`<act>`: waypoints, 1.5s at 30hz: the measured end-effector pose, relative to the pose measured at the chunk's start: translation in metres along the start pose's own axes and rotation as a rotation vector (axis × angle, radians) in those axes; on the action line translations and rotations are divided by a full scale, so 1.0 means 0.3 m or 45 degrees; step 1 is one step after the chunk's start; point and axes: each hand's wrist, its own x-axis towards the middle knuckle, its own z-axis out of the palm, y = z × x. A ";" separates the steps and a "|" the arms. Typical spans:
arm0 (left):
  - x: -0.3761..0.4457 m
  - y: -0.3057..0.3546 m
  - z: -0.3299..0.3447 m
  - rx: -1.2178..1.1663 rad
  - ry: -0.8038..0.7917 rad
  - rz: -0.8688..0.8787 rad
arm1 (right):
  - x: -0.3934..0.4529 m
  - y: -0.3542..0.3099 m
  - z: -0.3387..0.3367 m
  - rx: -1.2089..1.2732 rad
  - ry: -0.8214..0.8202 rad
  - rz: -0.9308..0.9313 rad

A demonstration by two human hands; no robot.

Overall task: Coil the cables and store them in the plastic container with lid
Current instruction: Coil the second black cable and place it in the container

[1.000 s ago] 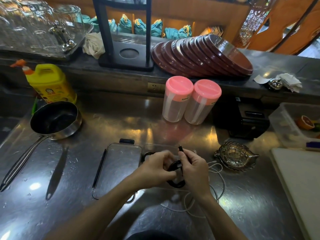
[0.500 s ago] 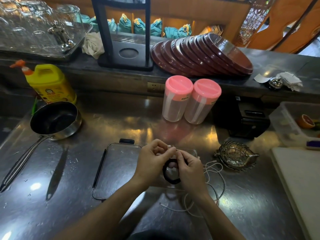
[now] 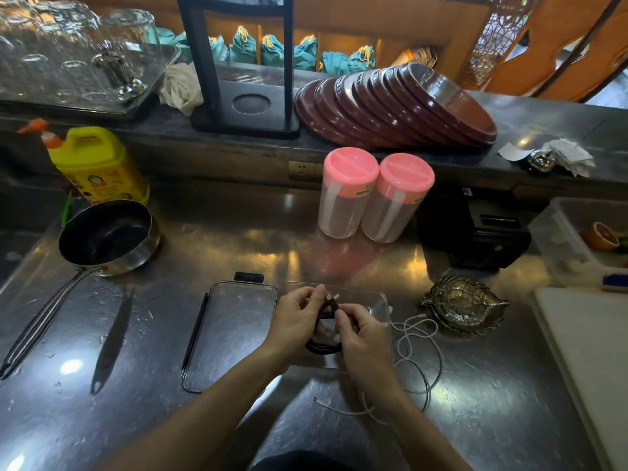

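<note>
A coiled black cable (image 3: 324, 346) hangs between both hands above the clear plastic container (image 3: 380, 300). My left hand (image 3: 294, 317) pinches the coil's top left side near the plug ends. My right hand (image 3: 362, 338) pinches the coil's right side. The container's clear lid (image 3: 234, 331) with a black clip lies flat on the steel counter just left of it. A loose white cable (image 3: 418, 334) sprawls on the counter to the right of the container and runs under my right forearm.
A saucepan (image 3: 105, 236) and a yellow bottle (image 3: 98, 164) stand at the left. Two pink-lidded jars (image 3: 373, 198) stand behind the container. A metal leaf dish (image 3: 465, 304), a black device (image 3: 482, 229), a clear tub (image 3: 571, 243) and a white board (image 3: 591, 351) are on the right.
Both hands lifted the black coil slightly and moved toward the back of the container; the fingers shifted up to the plug ends at the top of the coil.
</note>
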 end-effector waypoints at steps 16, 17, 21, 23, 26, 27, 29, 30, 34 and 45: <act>0.015 -0.021 -0.015 -0.013 -0.245 -0.084 | 0.043 -0.004 -0.055 0.307 -0.022 0.177; 0.015 -0.020 -0.018 -0.013 -0.273 -0.091 | 0.044 -0.002 -0.057 0.309 -0.033 0.182; 0.029 -0.036 -0.033 0.065 -0.297 -0.128 | 0.046 0.012 -0.071 0.296 -0.120 0.251; 0.040 -0.044 -0.046 0.118 -0.335 -0.134 | 0.046 0.017 -0.077 0.299 -0.184 0.310; 0.048 -0.033 -0.066 0.236 -0.403 -0.103 | 0.049 0.033 -0.084 0.297 -0.251 0.398; 0.051 -0.029 -0.069 0.270 -0.428 -0.092 | 0.052 0.043 -0.086 0.282 -0.270 0.422; 0.065 -0.030 -0.076 0.329 -0.448 -0.077 | 0.059 0.057 -0.086 0.255 -0.314 0.465; 0.074 -0.033 -0.079 0.360 -0.451 -0.072 | 0.061 0.060 -0.085 0.247 -0.337 0.480; 0.113 -0.036 -0.089 0.530 -0.546 -0.011 | 0.083 0.070 -0.085 0.222 -0.451 0.481; 0.229 -0.123 -0.080 1.119 -0.596 -0.169 | 0.226 0.291 0.028 0.019 -0.463 0.676</act>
